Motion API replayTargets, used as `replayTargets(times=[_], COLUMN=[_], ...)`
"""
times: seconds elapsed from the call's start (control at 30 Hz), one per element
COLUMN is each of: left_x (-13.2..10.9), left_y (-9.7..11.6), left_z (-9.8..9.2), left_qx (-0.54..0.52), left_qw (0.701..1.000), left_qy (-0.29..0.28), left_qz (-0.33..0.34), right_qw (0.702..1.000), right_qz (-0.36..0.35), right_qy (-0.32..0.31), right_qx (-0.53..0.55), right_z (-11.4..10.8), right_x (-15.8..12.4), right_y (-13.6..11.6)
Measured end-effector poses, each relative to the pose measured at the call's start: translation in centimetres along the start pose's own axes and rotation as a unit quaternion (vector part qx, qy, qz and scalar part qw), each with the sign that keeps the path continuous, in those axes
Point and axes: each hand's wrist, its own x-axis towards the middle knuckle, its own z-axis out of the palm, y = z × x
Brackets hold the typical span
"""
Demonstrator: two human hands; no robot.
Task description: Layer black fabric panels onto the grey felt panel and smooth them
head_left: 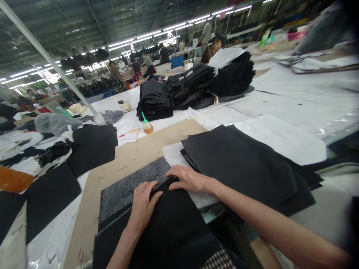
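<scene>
A black sheet (171, 224) of smooth fabric or leather-like material lies in front of me and hangs toward my lap. My left hand (143, 201) holds its far edge with curled fingers and the thumb on top. At the right end of the same edge, my right hand (189, 179) pinches the material between thumb and fingers. Under it is a dark grey ribbed piece (131, 183), next to more black layers at the left. What lies beneath my fingertips is hidden.
A beige board (92, 201) lies under the work. Stacked black sheets (241, 164) rest to the right, and loose black pieces (53, 198) to the left. Farther back stand a small bottle with a green nozzle (147, 127) and tall black bundles (193, 84). Another person (210, 52) sits behind them.
</scene>
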Motion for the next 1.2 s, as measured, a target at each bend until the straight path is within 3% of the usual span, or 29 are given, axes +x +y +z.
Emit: replayTargets(times=[0.37, 0.5, 0.73, 1.03, 1.13, 1.2], left_x=[-0.1, -0.3, -0.1, -0.2, -0.3, -0.4], left_y=[-0.7, -0.3, 0.4, 0.4, 0.5, 0.5], left_z=[1.1, 0.8, 0.4, 0.2, 0.3, 0.4], left_qx=[0.079, 0.135, 0.185, 0.213, 0.213, 0.212], left_qw=[0.993, 0.984, 0.974, 0.967, 0.967, 0.967], left_qy=[0.041, 0.032, 0.004, -0.012, -0.008, -0.006], left_qz=[0.072, 0.115, 0.128, 0.139, 0.141, 0.140], right_qw=[0.998, 0.992, 0.965, 0.966, 0.956, 0.954], right_qz=[-0.040, -0.089, -0.134, -0.081, -0.018, 0.015], right_qy=[0.042, 0.027, -0.021, -0.012, 0.024, 0.061], right_qx=[-0.012, -0.087, -0.226, -0.246, -0.290, -0.293], right_z=[1.2, 0.9, 0.5, -0.7, 0.1, 1.8], right_x=[0.7, 0.6, 0.7, -1.0, -1.2, -1.0], right_y=[2.0, 2.0, 0.4, 0.2, -1.9, -3.8])
